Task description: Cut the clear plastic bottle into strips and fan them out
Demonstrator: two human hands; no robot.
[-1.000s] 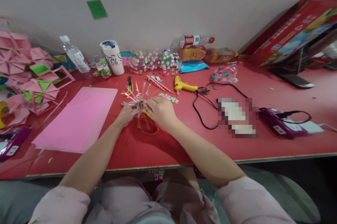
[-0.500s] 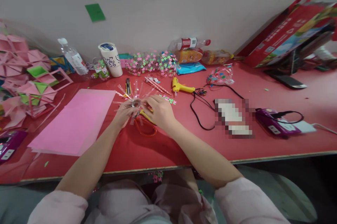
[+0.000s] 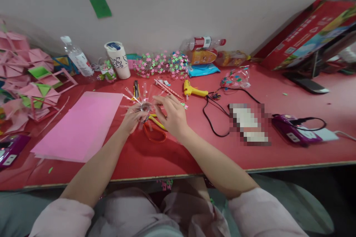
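My left hand (image 3: pixel 132 118) is closed on a clear plastic bottle piece (image 3: pixel 145 107), cut into thin strips that fan out around its round neck. On the right side of the fan, my right hand (image 3: pixel 174 114) has its fingers curled together at the strips; whatever lies between the fingertips is too small to make out. Under the hands rests a tool with yellow and orange handles (image 3: pixel 155 138), apparently scissors, partly covered. A yellow and black cutter (image 3: pixel 135 89) lies just behind the fan. Pink striped sticks (image 3: pixel 169 88) and small paper stars (image 3: pixel 184 106) are beyond my right hand.
Pink paper sheets (image 3: pixel 80 125) lie at left, beside folded pink paper shapes (image 3: pixel 41 92). A yellow glue gun (image 3: pixel 194 89) with a black cord is at right, near a purple power strip (image 3: pixel 296 129). Bottles (image 3: pixel 79 59), a white cup (image 3: pixel 118 61) and star-covered bottles (image 3: pixel 161 64) line the wall.
My right hand has shifted slightly to the right, and its fingers have moved a little off the neck of the bottle piece. My left hand keeps its hold. The view has tilted slightly.
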